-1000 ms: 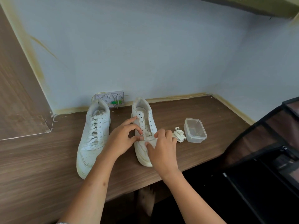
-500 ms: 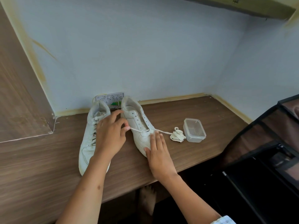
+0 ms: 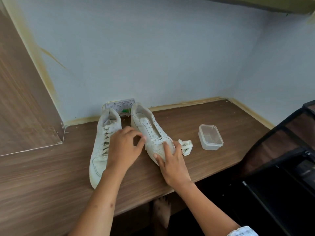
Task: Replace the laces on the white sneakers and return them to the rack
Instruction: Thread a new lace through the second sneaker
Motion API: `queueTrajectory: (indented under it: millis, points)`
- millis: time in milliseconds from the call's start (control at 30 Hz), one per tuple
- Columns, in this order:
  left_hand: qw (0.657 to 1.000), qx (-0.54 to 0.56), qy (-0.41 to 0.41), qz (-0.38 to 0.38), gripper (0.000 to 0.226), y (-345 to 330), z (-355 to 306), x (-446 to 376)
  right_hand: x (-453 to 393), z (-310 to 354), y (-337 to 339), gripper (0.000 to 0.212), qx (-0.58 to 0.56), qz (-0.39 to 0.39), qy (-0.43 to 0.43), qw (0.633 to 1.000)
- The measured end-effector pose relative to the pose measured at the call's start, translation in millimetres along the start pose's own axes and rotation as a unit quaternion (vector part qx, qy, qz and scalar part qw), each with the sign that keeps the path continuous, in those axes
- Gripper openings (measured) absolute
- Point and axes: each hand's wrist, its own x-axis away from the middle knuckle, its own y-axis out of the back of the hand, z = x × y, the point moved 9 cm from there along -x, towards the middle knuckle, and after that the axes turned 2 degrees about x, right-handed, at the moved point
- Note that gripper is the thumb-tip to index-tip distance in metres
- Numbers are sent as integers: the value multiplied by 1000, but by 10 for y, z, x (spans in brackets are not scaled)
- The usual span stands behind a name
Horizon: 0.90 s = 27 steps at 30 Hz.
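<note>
Two white sneakers stand side by side on the wooden table [image 3: 196,160], toes toward me. The left sneaker [image 3: 100,150] is laced. The right sneaker [image 3: 148,126] has mostly bare eyelets, with one lace crossing at the lowest pair. My left hand [image 3: 124,149] lies between the shoes, thumb and forefinger pinched together on the lace end at the right sneaker's left side. My right hand [image 3: 172,160] presses flat on that sneaker's toe with fingers spread. The rest of the lace lies in a loose white bundle [image 3: 186,147] just right of the toe.
A clear plastic container [image 3: 211,137] sits open to the right of the bundle. A black shoe rack [image 3: 281,150] stands at the table's right end. A wall socket [image 3: 121,106] is behind the shoes, a wooden panel [image 3: 25,99] is at left, and a bare foot [image 3: 162,213] shows under the table.
The right sneaker has turned with its toe to the right. The lace that stretched taut to the bundle is now slack, and my right hand has slid onto the toe.
</note>
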Motion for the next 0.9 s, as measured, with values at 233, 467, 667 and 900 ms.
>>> queueTrajectory:
  millis: [233, 467, 667, 900]
  points:
    - [999, 3, -20, 46, 11, -404, -93, -52, -6, -10, -27, 58, 24, -9, -1, 1000]
    - [997, 3, 27, -67, 8, 120, 34, -119, -5, -8, -21, 58, 26, 5, -1, 1000]
    - [983, -31, 165, -70, 10, 429, 399, -34, -14, -22, -47, 56, 22, 9, -1, 1000]
    - [999, -46, 19, 4, 24, -55, -35, -50, -12, -6, -37, 62, 44, 1, -5, 999]
